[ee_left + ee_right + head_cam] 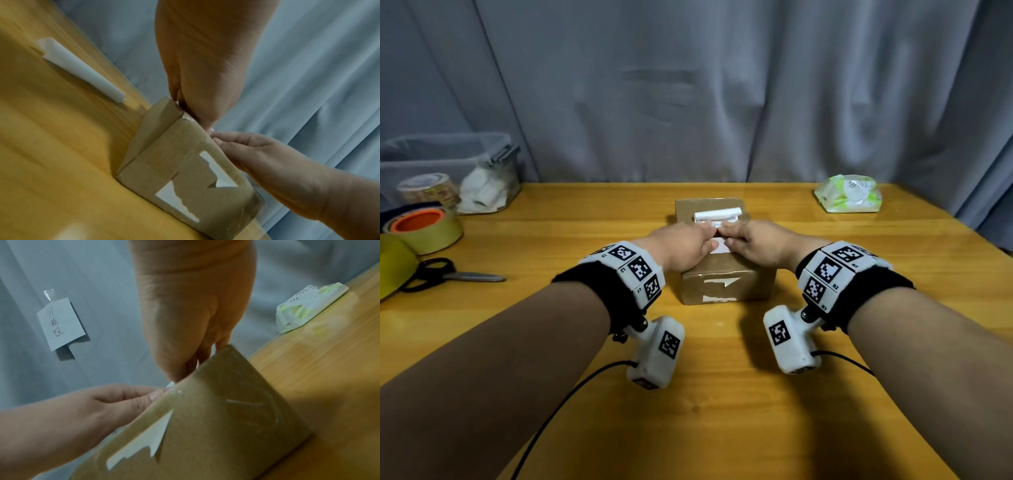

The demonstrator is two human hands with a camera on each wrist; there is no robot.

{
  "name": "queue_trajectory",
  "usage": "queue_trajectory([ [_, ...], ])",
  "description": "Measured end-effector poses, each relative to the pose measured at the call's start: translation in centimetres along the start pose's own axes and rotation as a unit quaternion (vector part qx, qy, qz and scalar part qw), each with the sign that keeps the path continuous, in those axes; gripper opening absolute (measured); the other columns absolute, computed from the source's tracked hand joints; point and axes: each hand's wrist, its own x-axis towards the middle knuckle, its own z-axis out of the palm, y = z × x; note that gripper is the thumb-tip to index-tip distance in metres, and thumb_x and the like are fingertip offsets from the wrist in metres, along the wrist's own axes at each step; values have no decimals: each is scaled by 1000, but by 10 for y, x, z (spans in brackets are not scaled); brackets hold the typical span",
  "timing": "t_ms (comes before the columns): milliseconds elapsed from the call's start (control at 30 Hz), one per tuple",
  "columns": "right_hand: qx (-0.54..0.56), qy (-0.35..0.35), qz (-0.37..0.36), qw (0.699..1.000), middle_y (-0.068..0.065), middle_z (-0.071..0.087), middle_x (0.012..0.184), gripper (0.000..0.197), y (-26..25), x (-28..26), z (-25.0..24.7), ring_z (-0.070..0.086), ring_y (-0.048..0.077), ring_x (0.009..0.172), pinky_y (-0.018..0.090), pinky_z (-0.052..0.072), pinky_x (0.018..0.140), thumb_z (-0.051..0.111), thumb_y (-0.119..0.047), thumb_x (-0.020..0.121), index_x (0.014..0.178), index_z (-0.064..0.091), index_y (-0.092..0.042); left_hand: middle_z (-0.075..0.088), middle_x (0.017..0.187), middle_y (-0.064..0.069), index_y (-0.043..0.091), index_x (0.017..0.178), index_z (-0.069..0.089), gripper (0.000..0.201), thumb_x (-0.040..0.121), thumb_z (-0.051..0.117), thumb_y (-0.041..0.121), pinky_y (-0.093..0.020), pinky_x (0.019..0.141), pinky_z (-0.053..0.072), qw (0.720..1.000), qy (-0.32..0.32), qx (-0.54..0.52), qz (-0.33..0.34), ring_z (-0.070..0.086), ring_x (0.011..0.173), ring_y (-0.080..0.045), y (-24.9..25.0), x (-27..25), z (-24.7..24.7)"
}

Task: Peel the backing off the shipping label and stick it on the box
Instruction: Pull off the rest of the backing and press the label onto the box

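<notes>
A small brown cardboard box (726, 284) stands in the middle of the wooden table (722, 411). Torn white scraps of an old label stick to its near face (174, 170). The white shipping label (722, 246) lies on the box top, and its far end is curled into a roll (717, 216). Both hands rest on the box top and meet at the label's middle. My left hand (710, 234) pinches the label between thumb and forefinger (156, 394). My right hand (726, 236) pinches it from the other side (213, 134). My hands hide most of the label.
Tape rolls (424, 229), black-handled scissors (458, 274) and a clear tub (448, 161) sit at the left. A green wipes pack (849, 193) lies at the far right. A rolled white paper strip (82, 69) lies on the wood. A handwritten note (61, 322) hangs on the grey curtain.
</notes>
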Motion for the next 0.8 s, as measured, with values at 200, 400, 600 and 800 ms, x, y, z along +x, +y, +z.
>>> queue_trajectory([
  [200,-9,-30,10,999,0,32,154,44,-4,10,-10,31,21,142,28,22,116,40,-26,99,142,38,-19,24,157,-8,15,146,27,53,99,27,40,-40,119,19,999,-28,16,-16,26,144,-28,-4,11,-5],
  [400,3,-54,21,998,1,25,157,45,-6,24,-14,23,19,145,26,14,117,38,-25,100,144,35,-17,12,161,-2,17,150,16,65,96,29,50,-42,120,6,998,-43,36,-10,12,148,-17,-9,17,-13],
  [600,-54,-92,52,993,-8,-4,160,55,-7,40,-12,-5,18,149,48,-7,119,15,-47,99,150,7,-28,-9,160,11,27,150,-5,92,81,31,74,-55,115,-13,992,-113,38,-46,-15,147,-17,-24,30,-21],
  [800,-103,-72,87,988,-15,-14,158,61,-7,54,-2,-15,19,147,60,-17,112,-1,-60,92,148,-6,-36,-18,157,17,35,148,-13,103,70,32,84,-60,112,-15,990,-124,13,-72,-21,146,-17,-32,38,-18],
])
